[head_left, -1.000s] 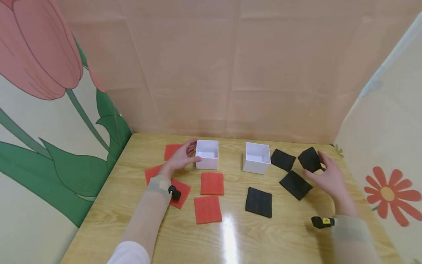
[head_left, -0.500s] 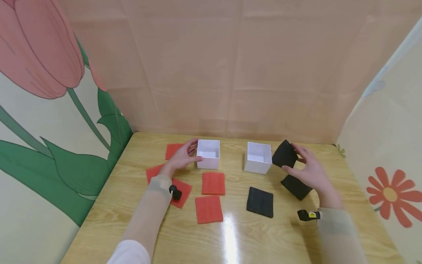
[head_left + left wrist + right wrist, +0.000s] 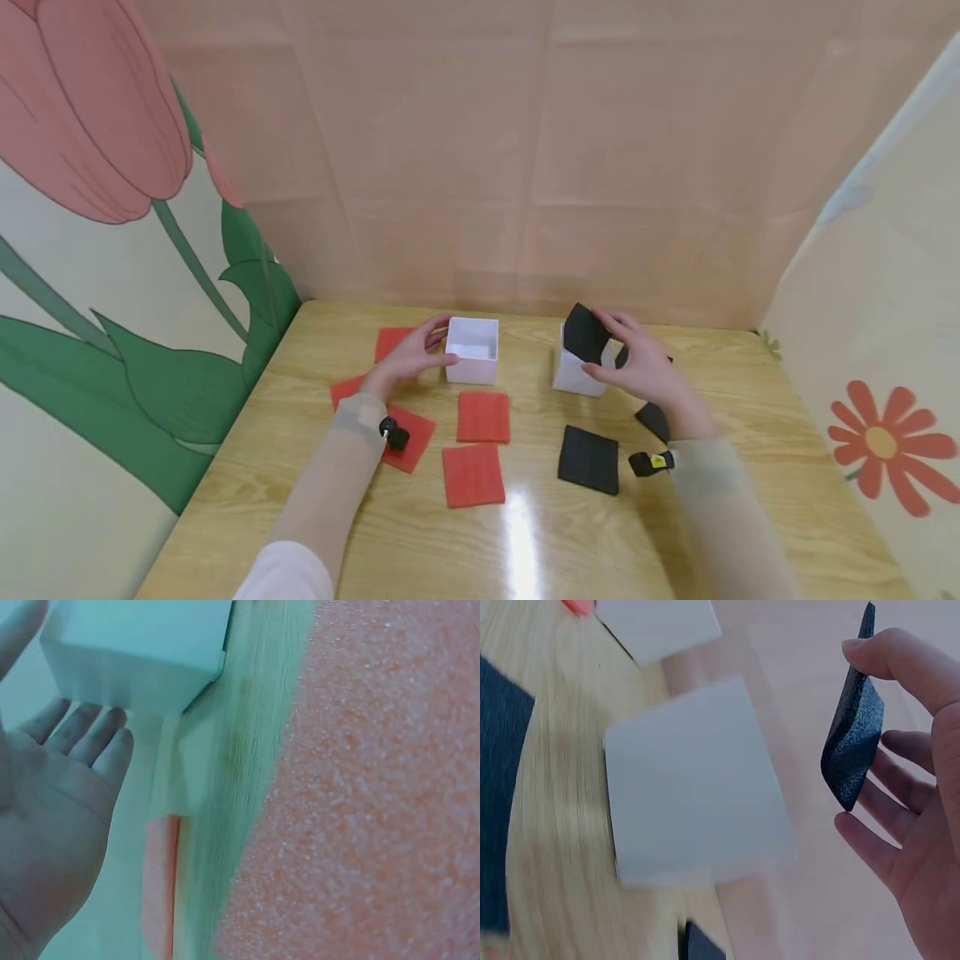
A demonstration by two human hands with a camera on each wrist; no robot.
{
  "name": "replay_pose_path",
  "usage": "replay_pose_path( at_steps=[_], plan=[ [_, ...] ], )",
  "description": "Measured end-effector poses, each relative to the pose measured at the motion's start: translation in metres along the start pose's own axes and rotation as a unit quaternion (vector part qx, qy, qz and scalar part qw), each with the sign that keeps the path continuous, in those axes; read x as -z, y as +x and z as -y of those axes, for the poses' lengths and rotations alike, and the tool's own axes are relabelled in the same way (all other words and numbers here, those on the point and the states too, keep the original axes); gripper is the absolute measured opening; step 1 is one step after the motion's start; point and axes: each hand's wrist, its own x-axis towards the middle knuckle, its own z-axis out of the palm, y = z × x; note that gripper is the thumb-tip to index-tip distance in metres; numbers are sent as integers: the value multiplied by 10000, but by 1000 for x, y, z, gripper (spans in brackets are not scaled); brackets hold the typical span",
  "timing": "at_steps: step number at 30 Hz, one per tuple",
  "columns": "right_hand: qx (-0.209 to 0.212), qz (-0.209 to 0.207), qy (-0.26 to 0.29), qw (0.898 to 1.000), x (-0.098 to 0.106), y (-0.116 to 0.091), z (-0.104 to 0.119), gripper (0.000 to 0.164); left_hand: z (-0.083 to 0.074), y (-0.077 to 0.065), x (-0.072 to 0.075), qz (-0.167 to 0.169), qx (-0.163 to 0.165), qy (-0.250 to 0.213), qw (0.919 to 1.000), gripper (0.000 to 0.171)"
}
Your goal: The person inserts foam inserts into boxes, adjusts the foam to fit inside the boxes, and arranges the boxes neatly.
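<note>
In the head view my right hand point(image 3: 643, 367) pinches a black foam square point(image 3: 585, 333), raised over the right white box point(image 3: 574, 379). The right wrist view shows the square point(image 3: 855, 735) edge-on and slightly bent, my thumb on one side and fingers on the other. That box's opening is partly covered by the square. My left hand point(image 3: 408, 357) is at the left white box point(image 3: 472, 372), its thumb at the front wall. Seen from the left wrist, the fingers point(image 3: 101, 742) reach out fairly straight, tips at the box's side wall point(image 3: 127, 682).
Several red foam squares point(image 3: 483, 417) lie around and below the left box, some partly under my left forearm. Black foam squares point(image 3: 588, 460) lie near the right box, two partly hidden by my right hand. A fabric backdrop point(image 3: 517, 167) hangs behind the wooden table point(image 3: 420, 542).
My right hand has carried the black foam square leftward, from the table's right side to over the right white box. My left hand has stayed at the left box.
</note>
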Motion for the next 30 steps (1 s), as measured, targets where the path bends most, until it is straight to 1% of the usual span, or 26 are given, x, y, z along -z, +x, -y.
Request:
replay_pose_path(
  at_steps=[3, 7, 10, 13, 18, 24, 26, 30],
  plan=[
    [75, 289, -65, 9995, -10, 13, 12, 96, 1, -1, 3, 76, 6, -159, 9998, 84],
    [290, 638, -224, 9973, -26, 32, 24, 96, 5, -1, 5, 76, -31, -251, 9997, 85],
    [509, 728, -332, 9955, -40, 43, 30, 94, 7, -1, 6, 42, -89, -225, 9997, 87],
    [598, 799, -440, 9940, -54, 51, 39, 93, 7, -1, 3, 22, -120, -198, 9997, 86],
    [601, 1020, -527, 9916, -72, 63, 57, 92, 6, -2, 0, -7, -127, -227, 9997, 87],
    [691, 1311, -875, 9851, -83, 87, 72, 91, 6, -1, 0, -16, -231, -326, 9992, 88],
    [692, 1428, -1021, 9820, -85, 95, 75, 91, 6, -2, 0, -8, -221, -301, 9993, 89],
    [729, 1604, -1115, 9780, -88, 107, 82, 91, 6, -3, 1, 2, -176, -313, 9994, 89]
  ],
)
